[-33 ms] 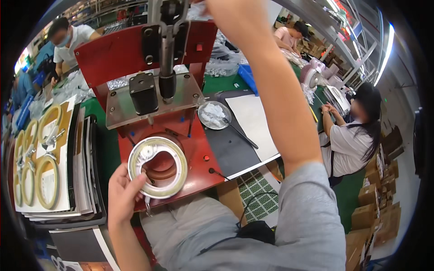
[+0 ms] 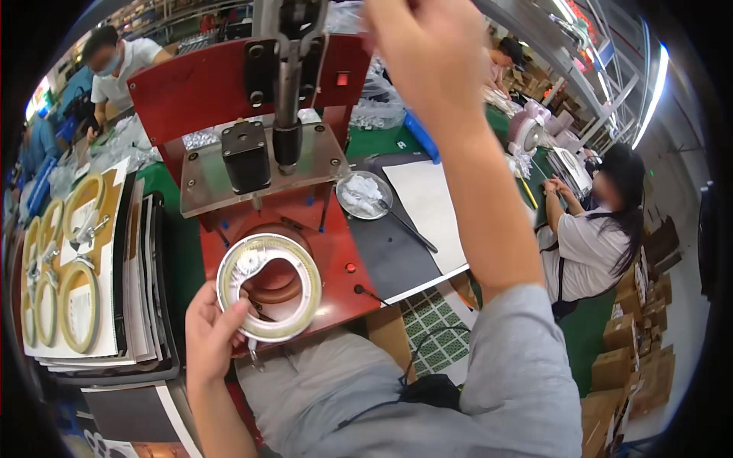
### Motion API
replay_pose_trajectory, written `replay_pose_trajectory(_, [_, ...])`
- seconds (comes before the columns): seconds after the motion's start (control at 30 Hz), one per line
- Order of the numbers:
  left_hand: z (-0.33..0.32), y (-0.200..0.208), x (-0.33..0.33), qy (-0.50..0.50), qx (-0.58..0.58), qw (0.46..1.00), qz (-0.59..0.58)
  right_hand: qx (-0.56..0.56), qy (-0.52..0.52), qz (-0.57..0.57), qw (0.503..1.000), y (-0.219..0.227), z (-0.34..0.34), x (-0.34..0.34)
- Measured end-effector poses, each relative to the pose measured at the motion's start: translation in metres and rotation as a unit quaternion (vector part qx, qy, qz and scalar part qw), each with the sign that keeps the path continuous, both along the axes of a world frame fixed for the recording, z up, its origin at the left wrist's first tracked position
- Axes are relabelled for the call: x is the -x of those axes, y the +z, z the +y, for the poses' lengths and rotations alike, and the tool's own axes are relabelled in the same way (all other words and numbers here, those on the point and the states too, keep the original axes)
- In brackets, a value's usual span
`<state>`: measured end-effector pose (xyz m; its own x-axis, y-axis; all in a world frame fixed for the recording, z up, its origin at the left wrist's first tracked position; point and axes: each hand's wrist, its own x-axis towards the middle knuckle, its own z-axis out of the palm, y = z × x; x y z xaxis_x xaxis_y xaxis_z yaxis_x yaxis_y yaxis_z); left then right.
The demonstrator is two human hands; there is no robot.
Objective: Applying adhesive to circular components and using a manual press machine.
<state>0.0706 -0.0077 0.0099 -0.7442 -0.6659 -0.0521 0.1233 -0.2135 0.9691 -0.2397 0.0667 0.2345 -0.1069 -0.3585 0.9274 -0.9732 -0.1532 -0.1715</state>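
Note:
My left hand pinches the lower-left rim of a white ring-shaped housing. A small white gear and a pale band line the inside of this ring. It is over the front of the red base of a bench press. My right hand is raised at the top, right of the press's steel shaft. Motion smears its fingers, and I cannot see whether they touch anything. Above the ring stands a clear plate carrying a black motor-like block.
To the left, yellowish rings lie on stacked card sheets. A dish of white paste and a black-handled tool lie right of the press, beside white paper. Co-workers sit behind and at right, including one person in white.
My right hand has come lower and to the right, so more of it shows. The ring in my left hand has shifted slightly right and down.

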Motion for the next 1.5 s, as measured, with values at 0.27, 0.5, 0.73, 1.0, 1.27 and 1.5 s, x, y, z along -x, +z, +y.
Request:
replay_pose_trajectory(0.27, [0.069, -0.025, 0.032, -0.057, -0.081, 0.988, 0.118, -0.442, 0.287, -0.529, 0.665, -0.191, 0.152, -0.051])
replay_pose_trajectory(0.5, [0.119, -0.043, 0.055, -0.229, 0.026, 0.97, 0.083, -0.097, 0.191, -0.789, 0.576, -0.228, 0.217, 0.03])
replay_pose_trajectory(0.73, [0.132, -0.058, 0.036, -0.286, 0.138, 0.948, 0.014, 0.078, -0.062, -0.794, 0.6, -0.302, 0.305, 0.216])
replay_pose_trajectory(1.0, [0.101, -0.061, -0.054, -0.046, 0.111, 0.985, -0.127, 0.078, -0.177, -0.699, 0.688, -0.349, 0.278, 0.233])
replay_pose_trajectory(1.27, [0.073, -0.031, -0.187, 0.393, 0.123, 0.877, -0.247, -0.236, -0.392, -0.279, 0.844, -0.381, 0.308, 0.276])
replay_pose_trajectory(1.5, [0.075, -0.05, -0.29, 0.47, 0.294, 0.57, -0.606, -0.251, -0.424, -0.161, 0.855, -0.336, 0.266, 0.212])
